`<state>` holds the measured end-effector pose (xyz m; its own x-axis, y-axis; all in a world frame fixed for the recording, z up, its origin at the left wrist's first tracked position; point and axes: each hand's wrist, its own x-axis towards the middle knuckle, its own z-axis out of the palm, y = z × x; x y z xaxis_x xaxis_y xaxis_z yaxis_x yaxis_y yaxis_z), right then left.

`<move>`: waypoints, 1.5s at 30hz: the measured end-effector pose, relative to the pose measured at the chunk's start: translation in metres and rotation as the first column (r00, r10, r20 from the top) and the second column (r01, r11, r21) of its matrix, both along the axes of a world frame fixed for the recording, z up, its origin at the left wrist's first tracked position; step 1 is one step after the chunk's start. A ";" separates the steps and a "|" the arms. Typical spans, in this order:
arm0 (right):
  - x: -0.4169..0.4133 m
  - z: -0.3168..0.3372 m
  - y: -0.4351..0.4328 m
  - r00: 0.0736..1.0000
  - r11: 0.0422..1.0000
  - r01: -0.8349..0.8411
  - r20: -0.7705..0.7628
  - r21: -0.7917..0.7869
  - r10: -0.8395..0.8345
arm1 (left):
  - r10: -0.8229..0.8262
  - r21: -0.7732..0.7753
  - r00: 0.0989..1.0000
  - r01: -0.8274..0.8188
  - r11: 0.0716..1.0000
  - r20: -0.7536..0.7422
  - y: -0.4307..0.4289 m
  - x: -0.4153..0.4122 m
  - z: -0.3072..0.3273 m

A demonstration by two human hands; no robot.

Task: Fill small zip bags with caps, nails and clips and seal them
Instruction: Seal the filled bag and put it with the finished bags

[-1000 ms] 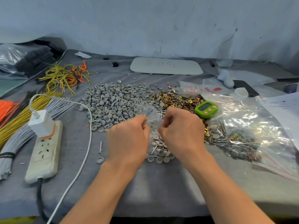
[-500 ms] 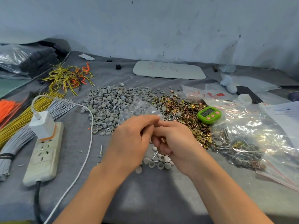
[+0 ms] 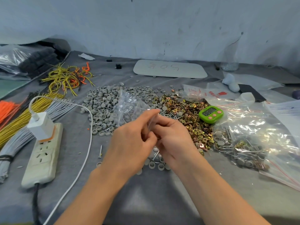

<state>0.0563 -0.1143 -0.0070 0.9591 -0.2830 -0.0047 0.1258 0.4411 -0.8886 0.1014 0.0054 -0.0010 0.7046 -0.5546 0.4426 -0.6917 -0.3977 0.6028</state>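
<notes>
The small clear zip bag (image 3: 131, 106) is held just above the worktop (image 3: 154, 192), in front of the grey caps (image 3: 100, 103). The left hand (image 3: 131, 143) and right hand (image 3: 173, 138) meet at its edge, fingers (image 3: 146, 115) curled and pinching it. Gold clips (image 3: 190, 111) and a green timer (image 3: 210, 114) lie to the right.

zip bag (image 3: 153, 120) blurred, its contents hidden

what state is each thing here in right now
small zip bag, pinched between both hands, seal state hidden
left hand, fingers curled on the bag
right hand, fingers curled on the bag
grey caps, loose heap
gold clips, loose heap
green timer, display showing digits
white charger, plugged into the power strip
</notes>
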 end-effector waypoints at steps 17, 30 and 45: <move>0.001 -0.008 -0.015 0.981 0.968 -0.094 -0.189 -0.232 0.050 | -0.024 0.395 0.969 -0.077 0.915 0.245 0.008 0.010 -0.004; 0.009 -0.001 -0.035 0.875 0.423 0.058 -0.157 -0.904 -0.457 | 0.231 0.137 0.942 -0.269 0.953 0.243 0.016 0.030 -0.015; 0.041 -0.004 -0.002 0.857 -0.017 -0.369 -0.332 -0.929 -0.394 | 0.242 -0.037 0.970 -0.240 0.970 0.037 0.025 0.039 -0.011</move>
